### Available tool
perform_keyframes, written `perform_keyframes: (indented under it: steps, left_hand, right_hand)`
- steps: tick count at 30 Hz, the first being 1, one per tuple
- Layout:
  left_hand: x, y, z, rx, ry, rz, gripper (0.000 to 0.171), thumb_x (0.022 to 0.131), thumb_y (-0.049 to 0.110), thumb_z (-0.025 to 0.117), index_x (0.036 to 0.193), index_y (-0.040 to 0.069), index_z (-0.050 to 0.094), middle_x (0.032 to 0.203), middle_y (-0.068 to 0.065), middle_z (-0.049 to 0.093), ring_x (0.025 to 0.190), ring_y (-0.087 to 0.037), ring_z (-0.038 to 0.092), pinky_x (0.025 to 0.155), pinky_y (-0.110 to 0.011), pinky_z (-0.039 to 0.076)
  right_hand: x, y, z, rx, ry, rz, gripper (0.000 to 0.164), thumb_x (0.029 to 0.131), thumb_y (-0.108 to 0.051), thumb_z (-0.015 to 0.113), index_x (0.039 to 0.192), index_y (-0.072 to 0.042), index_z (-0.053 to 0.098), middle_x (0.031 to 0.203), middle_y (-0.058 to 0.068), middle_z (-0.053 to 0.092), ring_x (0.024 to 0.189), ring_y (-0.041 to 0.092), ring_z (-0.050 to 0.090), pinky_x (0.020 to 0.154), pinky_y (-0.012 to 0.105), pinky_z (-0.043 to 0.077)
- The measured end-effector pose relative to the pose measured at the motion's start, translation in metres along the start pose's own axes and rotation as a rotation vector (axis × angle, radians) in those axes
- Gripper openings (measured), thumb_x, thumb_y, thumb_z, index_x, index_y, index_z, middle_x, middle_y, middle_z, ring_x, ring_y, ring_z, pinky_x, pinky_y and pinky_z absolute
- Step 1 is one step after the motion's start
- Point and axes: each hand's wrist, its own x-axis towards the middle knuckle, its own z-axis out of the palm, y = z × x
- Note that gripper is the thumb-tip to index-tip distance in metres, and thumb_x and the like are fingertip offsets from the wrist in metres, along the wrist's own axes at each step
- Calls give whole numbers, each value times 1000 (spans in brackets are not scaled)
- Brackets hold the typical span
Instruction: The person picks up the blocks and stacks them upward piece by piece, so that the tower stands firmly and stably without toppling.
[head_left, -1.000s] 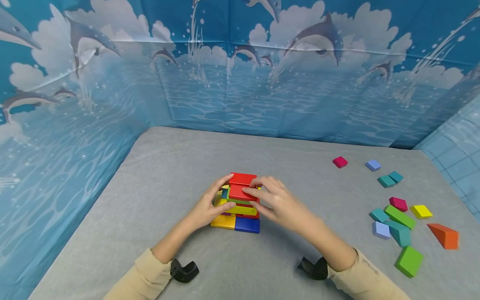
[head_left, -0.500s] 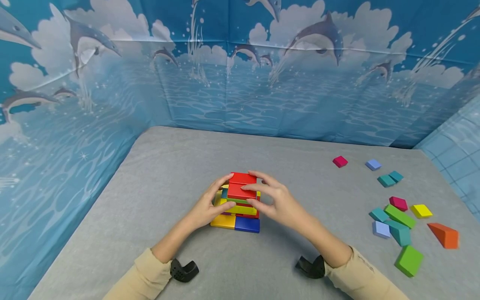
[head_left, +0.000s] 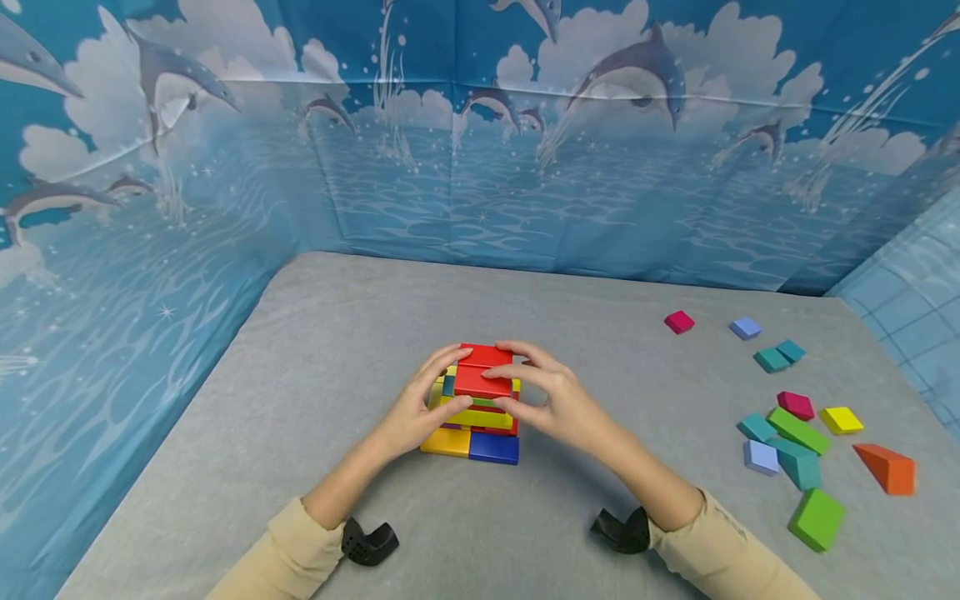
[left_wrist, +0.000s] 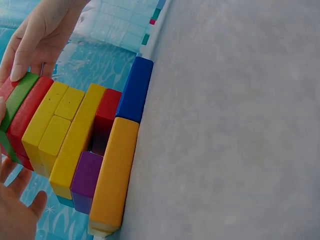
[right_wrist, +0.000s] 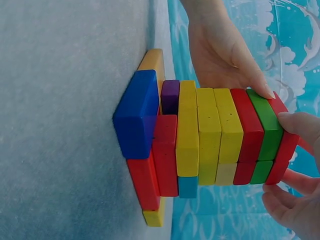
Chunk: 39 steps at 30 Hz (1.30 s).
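A tower of coloured wooden blocks stands at the middle, topped by two flat red blocks [head_left: 483, 381] side by side. My left hand [head_left: 408, 412] holds the top's left end, thumb at the front and fingers curved toward the back. At the right end my right hand [head_left: 558, 400] does likewise, its thumb touching the red block's front in the right wrist view. Under the red lies a green block [right_wrist: 264, 117], then red and yellow layers. Lower down are a purple block [left_wrist: 87, 180] and a teal one [right_wrist: 188, 186]. The base includes a blue block [head_left: 493, 450] and an orange-yellow block [head_left: 446, 442].
Several loose blocks lie on the grey cloth at the right, among them a green block [head_left: 817, 520], an orange wedge [head_left: 887, 469], a yellow block [head_left: 841, 420] and a crimson block [head_left: 679, 322]. A dolphin-print curtain [head_left: 480, 183] hangs behind and at the left.
My right hand's fingers have spread, one reaching the back edge. The front red block has slid slightly left, in line with the one behind. My left hand stays where it was.
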Motion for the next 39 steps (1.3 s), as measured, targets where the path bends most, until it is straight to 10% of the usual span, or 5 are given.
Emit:
perform_keyframes:
  steps: [10, 16, 26, 39]
  left_hand:
    - [-1, 0, 1, 0, 16, -24, 52, 85, -3, 58, 134, 0, 39, 142, -19, 30, 130, -34, 29, 103, -57, 24]
    - [0, 0, 2, 8, 22, -43, 52, 86, -1, 59, 134, 2, 40, 142, -19, 31, 129, -33, 30, 103, -56, 25]
    - [-1, 0, 2, 13, 27, -47, 52, 85, -1, 59, 134, 2, 40, 142, -18, 31, 129, -32, 30, 102, -56, 25]
    - [-1, -2, 3, 17, 28, -45, 53, 85, -1, 59, 134, 2, 40, 142, -18, 31, 130, -32, 29, 103, -56, 25]
  right_hand:
    - [-1, 3, -2, 29, -19, 8, 38, 75, -9, 74, 112, -10, 64, 129, 13, 49, 117, 27, 46, 85, 39, 49]
    - [0, 21, -35, 103, 101, 156, 37, 79, 0, 68, 115, -2, 61, 127, 15, 51, 118, 28, 45, 90, 49, 43]
    - [-45, 144, -100, -167, 382, 523, 34, 88, -10, 61, 121, 0, 57, 120, 20, 50, 108, 34, 47, 82, 50, 40]
    - [-94, 200, -119, -323, 272, 841, 39, 89, -10, 57, 123, 8, 50, 118, 34, 42, 106, 47, 43, 87, 58, 37]
